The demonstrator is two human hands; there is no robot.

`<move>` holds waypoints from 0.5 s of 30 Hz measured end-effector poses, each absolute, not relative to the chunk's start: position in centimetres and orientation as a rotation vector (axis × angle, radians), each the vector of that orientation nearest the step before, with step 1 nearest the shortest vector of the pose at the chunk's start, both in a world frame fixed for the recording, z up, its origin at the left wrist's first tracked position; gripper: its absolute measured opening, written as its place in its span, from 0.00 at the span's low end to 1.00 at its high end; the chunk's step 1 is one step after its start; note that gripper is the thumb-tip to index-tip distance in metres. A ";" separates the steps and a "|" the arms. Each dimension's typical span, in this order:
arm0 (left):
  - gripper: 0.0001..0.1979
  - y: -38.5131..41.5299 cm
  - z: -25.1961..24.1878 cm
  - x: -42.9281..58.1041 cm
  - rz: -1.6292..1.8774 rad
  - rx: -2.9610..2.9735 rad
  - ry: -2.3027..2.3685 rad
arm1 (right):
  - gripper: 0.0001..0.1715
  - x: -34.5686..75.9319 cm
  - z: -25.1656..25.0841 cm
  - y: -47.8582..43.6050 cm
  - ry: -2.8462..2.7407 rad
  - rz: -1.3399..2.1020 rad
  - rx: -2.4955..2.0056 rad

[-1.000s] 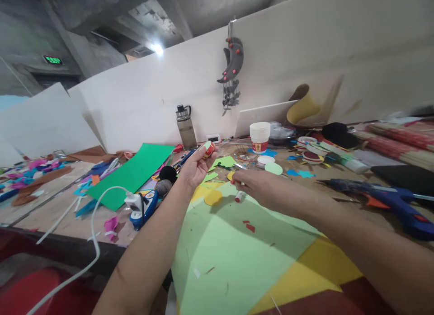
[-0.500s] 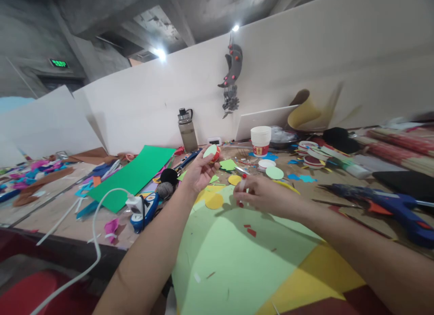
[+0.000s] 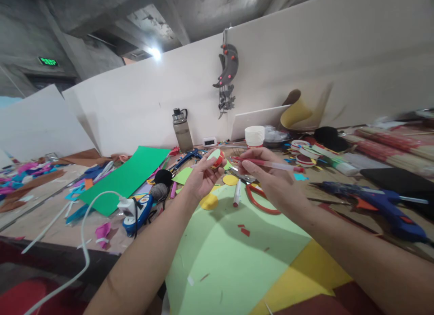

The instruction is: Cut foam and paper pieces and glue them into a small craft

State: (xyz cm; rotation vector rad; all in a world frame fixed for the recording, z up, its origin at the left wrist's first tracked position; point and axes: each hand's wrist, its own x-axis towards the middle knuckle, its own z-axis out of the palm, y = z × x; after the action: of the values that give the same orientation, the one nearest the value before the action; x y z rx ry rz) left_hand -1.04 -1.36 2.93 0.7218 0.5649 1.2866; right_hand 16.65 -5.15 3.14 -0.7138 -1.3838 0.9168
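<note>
My left hand [image 3: 199, 178] pinches a small round piece [image 3: 216, 158] with a red rim and a pale green face; it looks like the cut end of a paper cup. Held in the fingers of my right hand [image 3: 267, 170] is a red pen [image 3: 278, 165] with a clear barrel, its tip pointing left toward the round piece, slightly apart from it. Below, a white marker [image 3: 237, 194] with a red end lies on the light green sheet [image 3: 217, 256]. Scissors [image 3: 259, 206] with orange-red handles rest beside it, partly hidden by my right hand. Yellow paper circles [image 3: 230, 180] lie nearby.
A blue glue gun [image 3: 383, 202] lies at right. Stacked paper cups [image 3: 254, 135] and a water bottle [image 3: 182, 132] stand at the back. On the left are a green sheet [image 3: 127, 177] and a blue power strip [image 3: 139, 218], whose white cable [image 3: 86, 242] hangs over the table edge.
My right hand has risen from the sheet and now holds the red pen near the round piece. The marker and scissor handles have come into clear view. My left hand keeps its hold.
</note>
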 end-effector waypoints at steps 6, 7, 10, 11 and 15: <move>0.14 -2.3 3.1 0.0 1.219 0.758 0.512 | 0.07 16.3 2.7 -5.0 -1.386 0.843 -0.666; 0.14 -2.4 3.2 0.2 1.214 0.767 0.512 | 0.07 16.3 2.7 -5.0 -1.384 0.844 -0.656; 0.17 -2.6 3.1 0.4 1.209 0.777 0.518 | 0.07 16.4 2.9 -5.2 -1.392 0.853 -0.648; 0.17 -2.6 3.1 0.5 1.208 0.777 0.515 | 0.07 16.5 2.9 -5.2 -1.398 0.856 -0.648; 0.18 -2.6 2.9 0.6 1.201 0.769 0.503 | 0.08 16.6 2.8 -5.0 -1.416 0.855 -0.664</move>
State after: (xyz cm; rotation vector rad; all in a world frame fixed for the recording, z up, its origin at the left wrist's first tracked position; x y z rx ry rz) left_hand 0.57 -2.61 2.94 0.7686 0.5031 1.2010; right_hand 16.56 -5.03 2.76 -0.6643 -1.4165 0.8547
